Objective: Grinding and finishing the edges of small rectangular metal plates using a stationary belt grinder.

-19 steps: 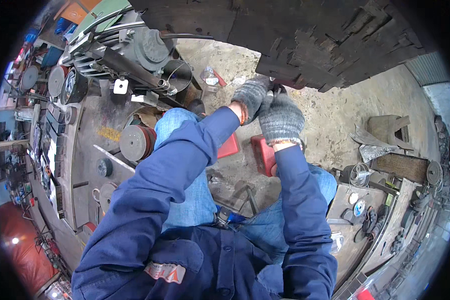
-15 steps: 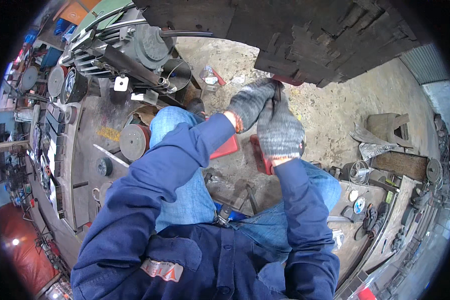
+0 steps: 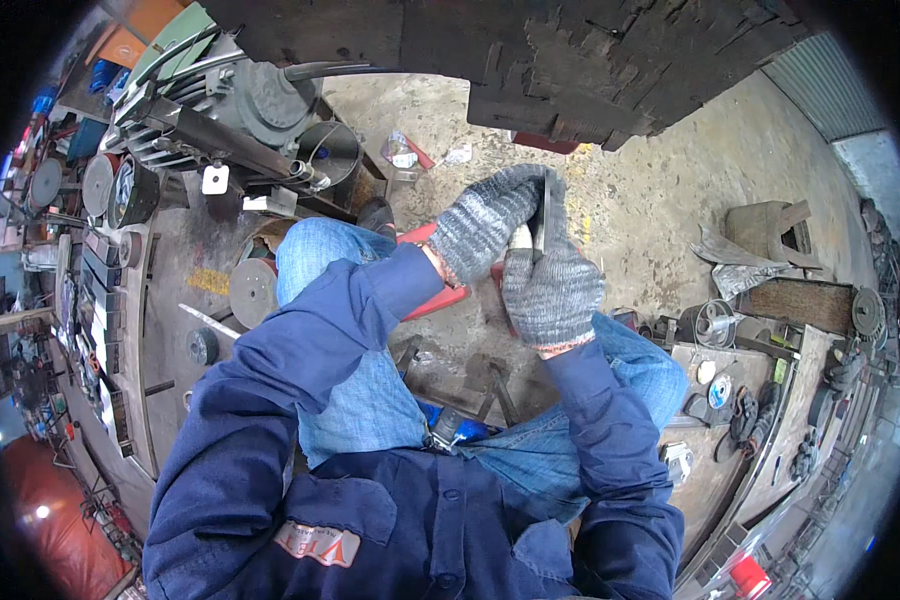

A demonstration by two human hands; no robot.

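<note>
Dusty concrete floor (image 3: 660, 200) spreads out below, with a big dark block of machinery (image 3: 570, 60) looming across the top and a grey motor (image 3: 270, 105) off to the upper left beside a cluttered steel worktop (image 3: 175, 270). Both arms in blue sleeves come up from the lower edge, and both gloved hands meet in the middle over the knees in blue jeans (image 3: 370, 400). Left hand (image 3: 482, 222), in a grey knit glove, is curled shut around the top of a thin dark metal strip (image 3: 540, 215); right hand (image 3: 550, 290) grips the same strip from below, fingers wrapped tight. That strip stands nearly upright between the two gloves, above something red (image 3: 440, 300) on the floor, and a second metal worktop (image 3: 740, 400) with discs sits to the right
</note>
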